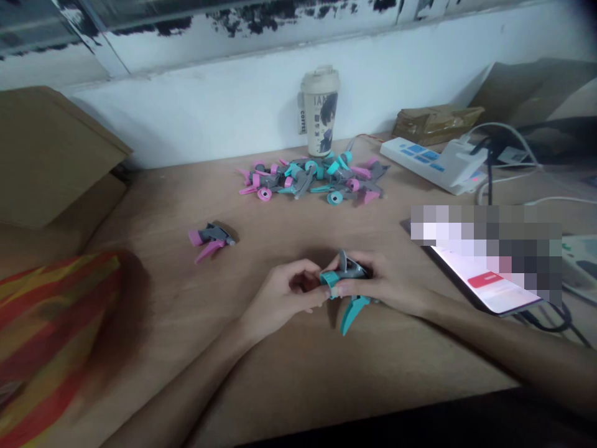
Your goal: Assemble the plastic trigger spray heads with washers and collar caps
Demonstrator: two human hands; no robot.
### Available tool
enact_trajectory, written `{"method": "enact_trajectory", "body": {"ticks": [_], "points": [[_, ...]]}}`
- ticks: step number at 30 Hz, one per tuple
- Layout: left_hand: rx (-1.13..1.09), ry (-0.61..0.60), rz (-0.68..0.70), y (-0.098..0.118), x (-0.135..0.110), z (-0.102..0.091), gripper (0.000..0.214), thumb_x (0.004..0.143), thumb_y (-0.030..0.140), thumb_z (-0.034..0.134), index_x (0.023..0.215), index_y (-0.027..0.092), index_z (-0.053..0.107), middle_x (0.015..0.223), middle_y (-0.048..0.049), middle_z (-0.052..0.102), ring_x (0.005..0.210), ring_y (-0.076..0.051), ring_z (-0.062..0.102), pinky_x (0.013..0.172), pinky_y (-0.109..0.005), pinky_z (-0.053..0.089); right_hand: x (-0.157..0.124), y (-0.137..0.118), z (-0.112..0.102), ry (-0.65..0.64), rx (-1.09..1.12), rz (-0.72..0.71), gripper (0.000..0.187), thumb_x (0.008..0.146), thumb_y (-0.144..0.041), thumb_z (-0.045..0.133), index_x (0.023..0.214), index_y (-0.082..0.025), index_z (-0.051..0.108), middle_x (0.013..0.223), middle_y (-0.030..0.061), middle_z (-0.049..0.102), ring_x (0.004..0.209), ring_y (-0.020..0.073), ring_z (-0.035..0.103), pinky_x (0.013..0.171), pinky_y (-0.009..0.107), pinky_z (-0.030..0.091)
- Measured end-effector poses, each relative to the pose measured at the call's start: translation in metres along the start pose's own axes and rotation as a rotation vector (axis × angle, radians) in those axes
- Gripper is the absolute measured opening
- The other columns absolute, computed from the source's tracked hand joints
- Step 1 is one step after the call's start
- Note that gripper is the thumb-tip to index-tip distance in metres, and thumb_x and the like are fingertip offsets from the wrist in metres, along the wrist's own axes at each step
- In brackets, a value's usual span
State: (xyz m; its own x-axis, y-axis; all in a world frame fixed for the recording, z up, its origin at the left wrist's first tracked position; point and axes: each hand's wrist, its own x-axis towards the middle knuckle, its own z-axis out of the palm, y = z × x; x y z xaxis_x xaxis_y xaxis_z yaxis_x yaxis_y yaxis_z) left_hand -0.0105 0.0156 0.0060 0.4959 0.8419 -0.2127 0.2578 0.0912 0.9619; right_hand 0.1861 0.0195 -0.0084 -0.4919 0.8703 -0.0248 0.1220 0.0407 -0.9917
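"Where's the teal-and-grey spray head (346, 272)?"

"Over the desk (172, 305), nearer the front edge — the right hand (385, 284) grips its body, the left hand (281, 291) pinches its collar (329, 280) in its fingers."

"The heaped ones (303, 180)?"

"By the back edge."

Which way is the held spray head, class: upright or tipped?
Tipped: the spray head has its teal collar facing sideways, toward the left hand, not downward.
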Motion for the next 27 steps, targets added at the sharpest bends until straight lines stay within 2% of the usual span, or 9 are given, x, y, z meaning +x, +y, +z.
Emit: {"method": "enact_trajectory", "body": {"ticks": [8,12,23,27], "points": [[0.103,-0.035,0.05,-0.001,0.0,0.0,0.014,0.076,0.029,0.06,0.073,0.015,0.058,0.062,0.002,0.052,0.055,-0.009,0.047,0.05,-0.019,0.039,0.0,-0.001,0.0,-0.072,0.074,-0.014,0.024,0.068,-0.034,0.073,0.084,-0.018,0.064,0.072,-0.003,0.059,0.063,0.0085,0.051,0.06,0.021,0.042],[0.151,0.011,0.089,0.0,-0.002,0.003,0.01,0.071,0.025,0.06,0.07,0.015,0.057,0.059,0.0045,0.048,0.053,-0.007,0.042,0.047,-0.018,0.033,0.001,0.001,0.001,-0.065,0.079,-0.023,0.025,0.066,-0.032,0.075,0.084,-0.017,0.064,0.071,-0.0033,0.058,0.063,0.0086,0.051,0.06,0.022,0.042],[0.311,0.095,0.168,0.004,-0.004,0.01,0.003,0.064,0.014,0.056,0.066,0.015,0.054,0.057,0.0061,0.043,0.051,-0.006,0.039,0.045,-0.017,0.031,-0.002,0.0,0.005,-0.016,0.102,-0.009,0.022,0.066,-0.029,0.075,0.083,-0.018,0.066,0.07,-0.0026,0.061,0.064,0.0088,0.054,0.061,0.021,0.044],[0.235,0.067,0.144,0.004,-0.003,0.008,0.009,0.07,0.023,0.057,0.067,0.015,0.055,0.058,0.0046,0.045,0.052,-0.007,0.041,0.046,-0.018,0.033,-0.002,0.002,0.005,-0.014,0.101,-0.004,0.023,0.065,-0.028,0.076,0.082,-0.018,0.066,0.068,-0.0034,0.06,0.061,0.0074,0.052,0.058,0.019,0.043]]}}
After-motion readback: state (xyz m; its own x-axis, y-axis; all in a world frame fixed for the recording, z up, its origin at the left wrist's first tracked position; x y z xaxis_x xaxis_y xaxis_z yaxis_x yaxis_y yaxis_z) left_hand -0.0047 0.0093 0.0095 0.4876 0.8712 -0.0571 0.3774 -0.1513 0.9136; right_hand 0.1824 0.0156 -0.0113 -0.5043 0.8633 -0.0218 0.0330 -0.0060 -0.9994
